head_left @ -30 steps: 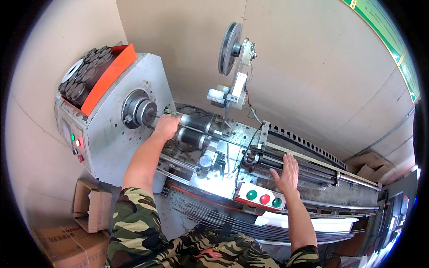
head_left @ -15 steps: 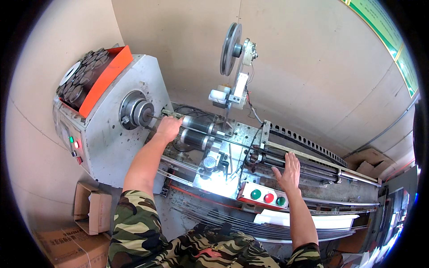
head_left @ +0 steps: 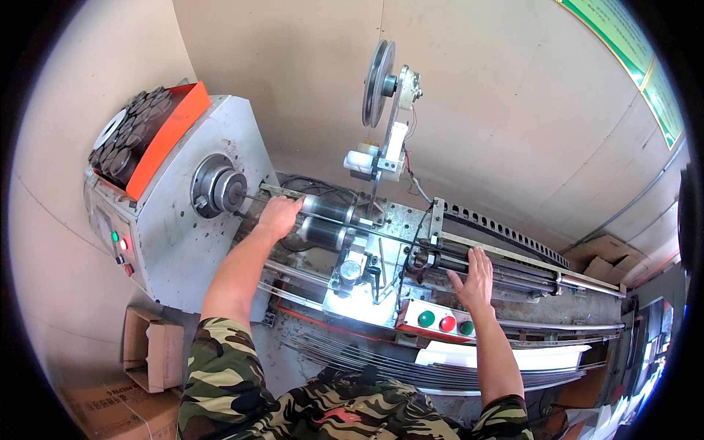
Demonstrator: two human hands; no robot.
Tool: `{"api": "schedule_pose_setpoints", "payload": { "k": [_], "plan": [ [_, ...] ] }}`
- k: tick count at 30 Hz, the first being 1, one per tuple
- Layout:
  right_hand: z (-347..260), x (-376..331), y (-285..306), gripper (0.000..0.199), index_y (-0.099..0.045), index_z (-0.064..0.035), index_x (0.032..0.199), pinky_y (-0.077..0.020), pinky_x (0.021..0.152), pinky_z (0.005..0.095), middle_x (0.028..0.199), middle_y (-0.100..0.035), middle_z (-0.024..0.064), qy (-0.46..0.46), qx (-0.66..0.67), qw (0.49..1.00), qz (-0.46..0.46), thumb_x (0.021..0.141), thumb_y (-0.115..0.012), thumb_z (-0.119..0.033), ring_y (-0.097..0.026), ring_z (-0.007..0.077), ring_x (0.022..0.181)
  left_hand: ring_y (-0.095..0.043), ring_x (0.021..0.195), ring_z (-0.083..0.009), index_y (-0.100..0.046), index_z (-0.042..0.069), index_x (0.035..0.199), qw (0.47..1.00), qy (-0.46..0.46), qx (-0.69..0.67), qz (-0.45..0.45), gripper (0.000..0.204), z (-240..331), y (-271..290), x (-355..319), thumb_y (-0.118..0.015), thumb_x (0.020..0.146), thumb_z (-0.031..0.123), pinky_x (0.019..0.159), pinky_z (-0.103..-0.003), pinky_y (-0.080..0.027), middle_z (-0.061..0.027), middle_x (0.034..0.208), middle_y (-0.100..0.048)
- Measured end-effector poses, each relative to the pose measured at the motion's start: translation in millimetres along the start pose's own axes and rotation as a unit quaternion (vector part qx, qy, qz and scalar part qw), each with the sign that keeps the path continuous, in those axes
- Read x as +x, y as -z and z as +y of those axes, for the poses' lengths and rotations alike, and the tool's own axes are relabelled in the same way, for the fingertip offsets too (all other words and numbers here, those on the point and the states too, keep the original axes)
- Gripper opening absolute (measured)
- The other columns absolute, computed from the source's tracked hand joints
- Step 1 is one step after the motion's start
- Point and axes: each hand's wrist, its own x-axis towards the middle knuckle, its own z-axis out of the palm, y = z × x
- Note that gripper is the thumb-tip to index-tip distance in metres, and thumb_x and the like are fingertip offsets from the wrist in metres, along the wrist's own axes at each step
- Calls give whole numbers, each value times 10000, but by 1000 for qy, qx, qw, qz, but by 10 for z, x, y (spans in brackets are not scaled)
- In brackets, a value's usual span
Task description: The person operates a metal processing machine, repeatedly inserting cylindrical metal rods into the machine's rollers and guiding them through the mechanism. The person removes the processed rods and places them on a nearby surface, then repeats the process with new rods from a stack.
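Note:
On the left side of the machine, my left hand is closed around a thin metal rod that runs from the round chuck across the bed. Its fingertips are beside two dark rollers with bright metal ends; its palm side is hidden. My right hand lies with fingers stretched over the long parallel bars on the right, thumb apart, gripping nothing. Between the hands is a brightly lit carriage plate with a round knob.
A button box with green and red buttons sits near my right forearm. A reel stands on an arm behind the bed. Many loose rods lie in front. An orange-edged tray of dark cylinders tops the headstock; cardboard boxes stand lower left.
My view has shifted slightly. My left hand is a little farther from the chuck, still on the rod. My right hand stays spread over the bars.

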Motion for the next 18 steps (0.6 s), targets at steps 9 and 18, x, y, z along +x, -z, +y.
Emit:
{"api": "schedule_pose_setpoints", "payload": {
  "k": [9,18],
  "plan": [
    [-129,30,-80,690,-511,58,1347,-305,1151,496,1447,-471,266,-11,10,1000,0,840,-747,-345,-417,416,1364,-651,974,-274,-530,97,1403,1000,-5,-18,0,527,8,-76,43,-519,877,68,864,-414,-491,-100,980,-722],
    [-299,103,-188,686,-518,56,1348,-314,1144,487,1467,-447,276,-48,43,998,-3,862,-723,-384,-410,415,1368,-654,972,-259,-527,106,1408,1000,-26,-6,17,521,53,-133,33,-519,889,71,860,-398,-497,-89,971,-721]
  ]
}}
